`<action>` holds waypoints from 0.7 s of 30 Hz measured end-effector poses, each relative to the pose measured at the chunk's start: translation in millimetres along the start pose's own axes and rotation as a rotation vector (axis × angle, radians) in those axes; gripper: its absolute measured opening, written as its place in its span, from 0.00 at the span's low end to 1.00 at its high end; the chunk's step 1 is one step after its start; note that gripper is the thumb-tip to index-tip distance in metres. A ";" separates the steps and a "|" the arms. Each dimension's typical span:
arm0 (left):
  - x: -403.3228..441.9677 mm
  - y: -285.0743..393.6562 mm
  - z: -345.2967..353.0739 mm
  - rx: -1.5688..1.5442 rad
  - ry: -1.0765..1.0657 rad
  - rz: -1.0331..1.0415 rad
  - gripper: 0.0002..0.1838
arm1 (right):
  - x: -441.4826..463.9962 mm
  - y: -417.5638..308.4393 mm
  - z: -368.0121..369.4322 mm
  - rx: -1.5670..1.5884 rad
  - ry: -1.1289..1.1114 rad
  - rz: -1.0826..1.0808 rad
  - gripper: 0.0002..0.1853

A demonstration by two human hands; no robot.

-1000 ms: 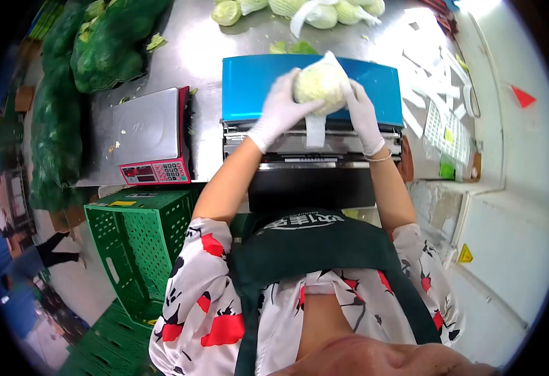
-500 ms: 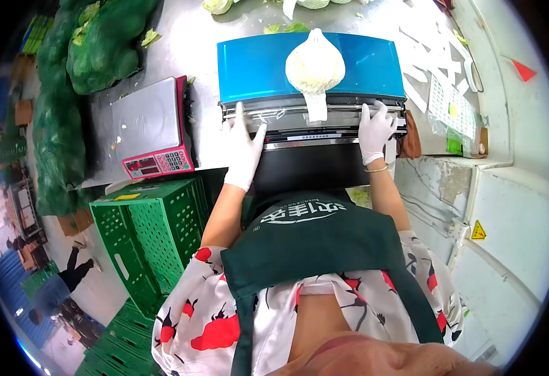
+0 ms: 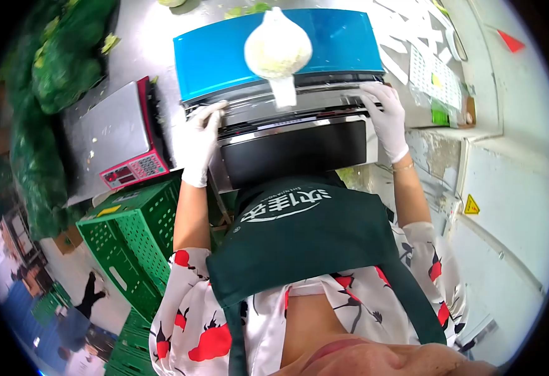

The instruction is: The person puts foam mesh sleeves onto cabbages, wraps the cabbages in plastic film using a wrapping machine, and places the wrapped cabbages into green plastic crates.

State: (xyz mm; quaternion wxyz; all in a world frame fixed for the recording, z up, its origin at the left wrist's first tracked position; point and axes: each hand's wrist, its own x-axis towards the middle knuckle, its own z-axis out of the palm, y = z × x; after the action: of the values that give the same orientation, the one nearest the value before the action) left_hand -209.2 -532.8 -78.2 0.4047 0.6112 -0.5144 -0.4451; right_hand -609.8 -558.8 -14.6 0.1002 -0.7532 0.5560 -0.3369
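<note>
A pale cabbage wrapped in clear film (image 3: 279, 47) rests on the blue top (image 3: 215, 62) of a wrapping machine, its gathered end pointing away from me. A white strip (image 3: 283, 92) hangs from its near side over the machine's dark front bars. My left hand (image 3: 198, 138), white-gloved, is at the left end of these bars with its fingertips together. At their right end is my gloved right hand (image 3: 386, 119), its fingers bent and closed over the edge. Glossy, see-through material seems to lie between the hands; what the fingertips pinch is too small to tell.
A red-framed scale (image 3: 118, 128) stands left of the machine, beside green net sacks of cabbages (image 3: 67, 56). A green crate (image 3: 130, 238) sits below it. White strips (image 3: 406, 31) and a white grid tray (image 3: 434, 75) lie at the right. A person (image 3: 74, 326) is far off at lower left.
Both hands let go of the cabbage, which now stands on the blue top, and moved down and apart to the machine's ends. Their fingers have since closed. The view has shifted and tilted.
</note>
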 end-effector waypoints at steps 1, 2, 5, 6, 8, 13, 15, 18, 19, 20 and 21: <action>0.6 -0.4 -1.0 0.160 0.031 0.097 0.11 | 0.0 7.0 1.2 -0.064 -0.039 -0.004 0.13; -0.7 0.7 -0.7 0.320 0.064 0.195 0.12 | -1.5 18.9 6.9 -0.074 -0.057 -0.022 0.13; -3.6 23.6 1.8 0.616 0.100 0.199 0.18 | 8.2 28.3 12.0 -0.183 -0.132 -0.124 0.14; -0.8 24.3 2.2 0.838 0.097 0.390 0.17 | 9.4 33.4 12.5 -0.204 -0.147 -0.127 0.15; 1.4 29.5 7.1 0.958 0.061 0.472 0.17 | 9.2 47.8 11.4 -0.252 -0.164 -0.127 0.15; 8.4 28.8 15.6 0.908 0.133 0.511 0.10 | 15.6 59.1 10.2 -0.241 -0.221 -0.140 0.13; 9.7 29.3 17.1 0.906 0.139 0.495 0.08 | 18.7 60.4 12.1 -0.221 -0.251 -0.164 0.11; 8.2 35.5 26.0 0.868 0.158 0.453 0.06 | 22.9 66.0 20.5 -0.086 -0.228 -0.152 0.08; 7.1 37.9 28.9 0.847 0.164 0.435 0.06 | 20.9 68.8 26.7 0.028 -0.179 -0.109 0.07; 6.7 39.9 29.0 0.850 0.112 0.493 0.04 | 17.7 69.5 29.0 0.139 -0.132 -0.060 0.06; 7.0 38.0 31.1 0.806 0.095 0.469 0.04 | 17.9 52.1 28.4 0.663 -0.157 0.374 0.06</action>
State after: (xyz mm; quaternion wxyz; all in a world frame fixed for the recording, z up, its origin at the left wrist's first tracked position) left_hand -248.8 -546.3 -51.5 0.2475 0.6068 -0.7513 -0.0778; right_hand -629.6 -600.2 -56.3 0.4401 -0.5892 0.5352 -0.4156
